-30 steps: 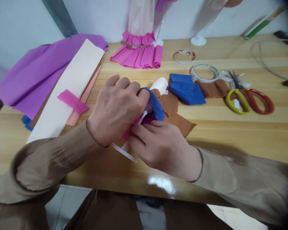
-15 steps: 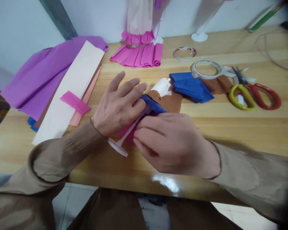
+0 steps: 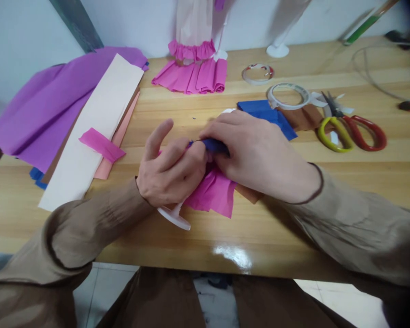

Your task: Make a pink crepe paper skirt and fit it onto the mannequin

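Note:
Both my hands meet over a white stand (image 3: 174,217) that lies tilted, its round base toward me. My left hand (image 3: 174,171) is closed around the stand's upper part, index finger raised. Dark blue crepe paper (image 3: 215,146) is bunched at the top, pinched between the fingers of my right hand (image 3: 262,152). Pink crepe paper (image 3: 215,196) spreads out below the fingers, and a corner of brown paper (image 3: 249,192) shows under my right hand. The hands hide where paper and stand join.
Scissors (image 3: 351,127), a white tape roll (image 3: 288,96), a smaller tape roll (image 3: 258,74) and blue paper (image 3: 269,116) lie to the right. Purple crepe paper (image 3: 51,107) and a cream strip (image 3: 95,127) cover the left. A pink ruffled piece (image 3: 191,75) stands at the back.
My right hand has moved up and away from me to the blue paper at the top. The pink paper below has come into sight. My left hand has slid slightly down over the stand.

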